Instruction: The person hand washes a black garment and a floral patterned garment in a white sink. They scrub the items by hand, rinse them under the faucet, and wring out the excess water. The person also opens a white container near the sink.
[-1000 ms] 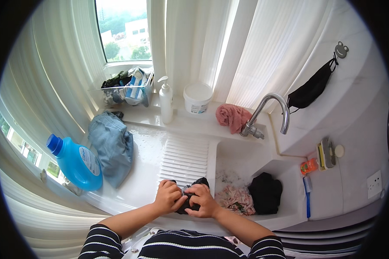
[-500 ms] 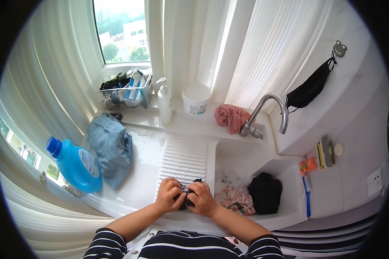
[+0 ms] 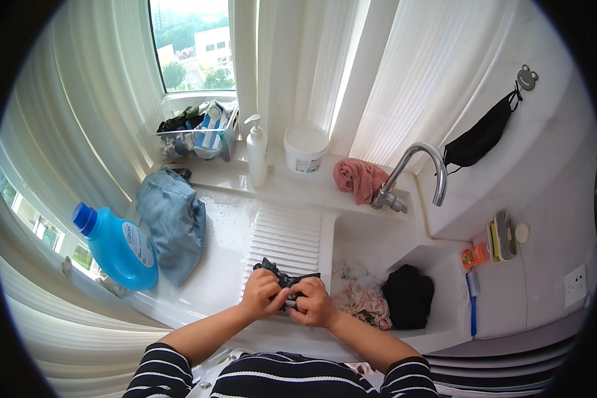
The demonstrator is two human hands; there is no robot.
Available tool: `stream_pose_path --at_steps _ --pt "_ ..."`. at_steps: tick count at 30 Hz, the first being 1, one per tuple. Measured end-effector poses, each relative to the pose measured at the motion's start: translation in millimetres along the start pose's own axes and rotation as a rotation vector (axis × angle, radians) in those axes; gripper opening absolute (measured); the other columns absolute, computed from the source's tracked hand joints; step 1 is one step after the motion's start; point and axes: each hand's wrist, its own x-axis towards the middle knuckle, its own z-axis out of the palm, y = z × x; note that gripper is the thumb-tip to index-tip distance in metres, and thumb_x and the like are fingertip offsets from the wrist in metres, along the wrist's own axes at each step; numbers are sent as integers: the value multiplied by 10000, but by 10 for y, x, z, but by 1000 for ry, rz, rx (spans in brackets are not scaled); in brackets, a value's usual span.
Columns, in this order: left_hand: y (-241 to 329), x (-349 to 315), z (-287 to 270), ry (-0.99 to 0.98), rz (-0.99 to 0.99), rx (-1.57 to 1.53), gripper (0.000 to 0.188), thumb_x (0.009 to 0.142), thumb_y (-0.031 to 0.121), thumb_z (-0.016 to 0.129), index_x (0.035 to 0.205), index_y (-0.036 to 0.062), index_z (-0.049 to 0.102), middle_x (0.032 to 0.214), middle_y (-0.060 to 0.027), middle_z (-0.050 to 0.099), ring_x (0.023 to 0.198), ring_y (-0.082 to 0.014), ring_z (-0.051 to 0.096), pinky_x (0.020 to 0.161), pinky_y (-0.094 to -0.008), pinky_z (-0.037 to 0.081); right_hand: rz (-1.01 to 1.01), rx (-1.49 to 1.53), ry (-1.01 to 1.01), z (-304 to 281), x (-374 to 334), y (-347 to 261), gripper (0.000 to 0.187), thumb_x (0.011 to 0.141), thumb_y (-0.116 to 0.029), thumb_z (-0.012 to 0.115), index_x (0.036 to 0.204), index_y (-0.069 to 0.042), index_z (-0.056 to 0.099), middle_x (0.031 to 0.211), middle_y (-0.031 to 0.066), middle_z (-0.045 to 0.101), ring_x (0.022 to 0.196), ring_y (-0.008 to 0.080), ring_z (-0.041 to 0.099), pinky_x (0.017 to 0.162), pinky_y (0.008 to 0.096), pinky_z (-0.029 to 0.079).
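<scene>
A dark, crumpled piece of cloth [image 3: 280, 273] is stretched between my two hands over the near end of the white ribbed washboard [image 3: 284, 232]. My left hand [image 3: 264, 294] pinches its left part, fingers curled. My right hand [image 3: 312, 302] grips the other side, the thumbs close together. A small light patch shows on the cloth between them; I cannot make out what it is. To the right, the sink basin [image 3: 365, 233] holds suds, a pink patterned cloth [image 3: 368, 305] and a black garment [image 3: 408, 296].
Blue jeans-like fabric [image 3: 171, 219] and a blue detergent bottle [image 3: 119, 249] stand left. Behind are a clear bin [image 3: 202, 132], pump bottle [image 3: 257, 152], white tub [image 3: 305, 149], pink towel [image 3: 359, 179] and faucet [image 3: 423, 156]. A blue brush [image 3: 472, 302] hangs right.
The dark cloth, bunched between my fingers before, is now spread wider, with more of it showing beyond my hands. My fingers have shifted, bringing the thumbs to the middle.
</scene>
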Motion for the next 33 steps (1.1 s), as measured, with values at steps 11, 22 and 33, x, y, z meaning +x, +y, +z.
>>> stream_pose_path --at_steps 11,22,33 --pt "-649 598 262 -264 -681 466 495 799 429 663 1068 15 620 1148 -158 576 1077 -387 514 922 -482 399 950 -217 -67 338 484 810 637 657 -451 748 1175 -124 574 1460 225 309 1346 418 268 1014 680 221" --pt "-590 334 202 -198 -95 234 259 765 285 702 764 66 563 802 -111 551 757 -323 508 688 -411 416 285 -203 -52 185 201 688 420 566 -291 779 881 -99 577 1030 107 558 1001 326 524 881 470 392" --pt "98 -16 -209 -348 136 67 254 730 258 733 660 85 561 817 -78 596 777 -280 554 723 -389 439 20 -51 -156 -25 -183 9 270 661 -254 757 858 -132 621 1173 112 559 1133 290 511 1001 457 350"
